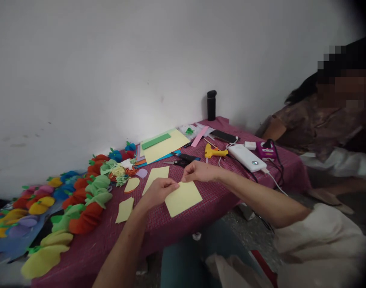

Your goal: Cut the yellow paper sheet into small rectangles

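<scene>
My left hand point(160, 191) and my right hand point(199, 172) meet at the top edge of a pale yellow sheet point(184, 200), which looks like felt or craft foam. Both pinch that edge between thumb and fingers, the tips nearly touching. Behind my left hand lies another pale yellow piece point(155, 175). To the left are a rounded yellow cutout point(131, 185) and a small ragged-edged yellow piece point(124, 210). Scissors point(181, 162) with dark handles rest just beyond my hands.
Colourful stuffed fabric pumpkins point(87, 218) crowd the table's left side. Beyond my right hand are a yellow glue gun point(214, 152), a white power bank point(247, 157) with cables and a purple power strip point(266, 150). A black bottle point(211, 105) stands by the wall. Another person point(324, 124) sits at the right.
</scene>
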Demonstrator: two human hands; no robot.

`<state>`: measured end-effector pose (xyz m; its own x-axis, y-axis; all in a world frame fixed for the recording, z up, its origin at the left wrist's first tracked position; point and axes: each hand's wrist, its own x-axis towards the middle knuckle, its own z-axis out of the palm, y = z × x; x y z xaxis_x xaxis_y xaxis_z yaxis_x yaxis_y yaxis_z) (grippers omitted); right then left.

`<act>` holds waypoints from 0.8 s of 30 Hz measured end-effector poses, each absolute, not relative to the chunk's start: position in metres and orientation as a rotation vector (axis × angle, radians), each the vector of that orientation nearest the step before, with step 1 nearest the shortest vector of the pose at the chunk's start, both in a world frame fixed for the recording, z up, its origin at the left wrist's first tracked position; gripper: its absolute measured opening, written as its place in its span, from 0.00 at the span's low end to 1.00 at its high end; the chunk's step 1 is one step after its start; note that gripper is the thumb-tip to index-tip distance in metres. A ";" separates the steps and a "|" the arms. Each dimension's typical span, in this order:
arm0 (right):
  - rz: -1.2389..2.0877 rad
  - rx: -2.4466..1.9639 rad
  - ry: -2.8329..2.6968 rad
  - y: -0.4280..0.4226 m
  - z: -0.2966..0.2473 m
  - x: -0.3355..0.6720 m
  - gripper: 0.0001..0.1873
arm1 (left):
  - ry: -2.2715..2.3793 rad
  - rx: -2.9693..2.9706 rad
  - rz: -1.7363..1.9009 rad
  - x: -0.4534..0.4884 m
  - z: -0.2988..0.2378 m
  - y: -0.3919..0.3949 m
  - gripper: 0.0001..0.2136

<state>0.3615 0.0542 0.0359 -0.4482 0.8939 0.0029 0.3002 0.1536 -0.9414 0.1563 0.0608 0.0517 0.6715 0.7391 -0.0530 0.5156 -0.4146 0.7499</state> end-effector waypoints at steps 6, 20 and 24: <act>1.334 -1.122 -1.743 0.048 0.041 0.391 0.14 | 1.037 2.022 0.306 0.151 0.059 0.055 0.17; 0.986 -1.097 -1.975 0.027 0.024 0.431 0.11 | 0.920 2.172 0.094 0.233 0.065 0.055 0.18; 1.033 -1.134 -1.952 0.030 0.029 0.441 0.11 | 0.995 2.123 0.152 0.208 0.066 0.059 0.16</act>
